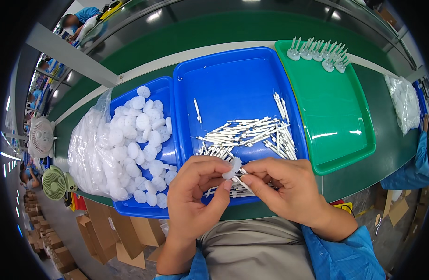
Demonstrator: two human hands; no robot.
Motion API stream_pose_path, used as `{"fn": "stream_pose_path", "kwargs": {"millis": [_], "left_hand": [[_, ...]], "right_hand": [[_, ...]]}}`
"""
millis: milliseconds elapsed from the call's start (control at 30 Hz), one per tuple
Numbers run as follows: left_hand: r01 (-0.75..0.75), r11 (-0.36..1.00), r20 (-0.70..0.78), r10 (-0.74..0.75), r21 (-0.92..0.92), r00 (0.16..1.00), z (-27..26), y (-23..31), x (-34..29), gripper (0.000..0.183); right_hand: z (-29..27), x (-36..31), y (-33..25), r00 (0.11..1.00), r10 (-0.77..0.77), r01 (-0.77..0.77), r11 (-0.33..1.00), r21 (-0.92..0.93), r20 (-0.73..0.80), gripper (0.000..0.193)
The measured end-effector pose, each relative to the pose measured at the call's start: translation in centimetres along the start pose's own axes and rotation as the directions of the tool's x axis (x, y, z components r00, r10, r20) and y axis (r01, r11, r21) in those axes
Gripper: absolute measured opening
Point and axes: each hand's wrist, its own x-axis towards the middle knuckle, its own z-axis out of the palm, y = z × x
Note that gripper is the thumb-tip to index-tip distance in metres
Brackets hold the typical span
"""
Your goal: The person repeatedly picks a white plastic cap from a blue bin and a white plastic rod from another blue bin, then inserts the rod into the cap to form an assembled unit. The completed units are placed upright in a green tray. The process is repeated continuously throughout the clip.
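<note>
My left hand [193,191] pinches a white round plastic disc [232,169] between thumb and fingers, its face turned to the right. Close against it, my right hand [289,184] is closed on a thin white stick [242,179], whose end meets or nearly meets the disc; whether it is seated cannot be made out. Both hands are over the near edge of a large blue tray [223,74], where many white sticks [251,133] lie heaped. To the left, a second blue tray [166,88] is piled with white discs [142,122].
A clear plastic bag [86,149] of discs leans over the left tray. On the right, a green tray [336,116] carries several discs with upright sticks [317,50] at its far end. Another plastic bag [403,105], two fans [40,136] and cardboard boxes [130,228] are around.
</note>
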Motion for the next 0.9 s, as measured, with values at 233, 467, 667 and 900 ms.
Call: {"fn": "stream_pose_path", "kwargs": {"millis": [233,467,667,900], "left_hand": [[-0.007,0.999,-0.028,0.009,0.049,1.0,0.2,0.0,0.2,0.025],[0.052,0.998,-0.034,-0.051,0.026,0.998,0.1,0.2,0.0,0.02],[0.01,0.98,0.004,-0.011,0.201,1.0,0.2,0.0,0.3,0.02],[-0.016,1.0,0.022,0.015,0.026,1.0,-0.6,-0.6,0.1,0.022]], "right_hand": [[0.3,-0.1,0.1,0.998,-0.055,0.056,0.998,-0.024,0.023,0.008],[1.3,-0.8,0.6,0.984,-0.164,0.155,0.979,-0.13,-0.065,0.012],[0.6,-0.5,0.0,0.984,-0.176,0.175,0.932,-0.318,0.024,0.019],[1.2,-0.4,0.5,0.984,-0.178,0.171,0.953,-0.248,-0.005,0.022]]}}
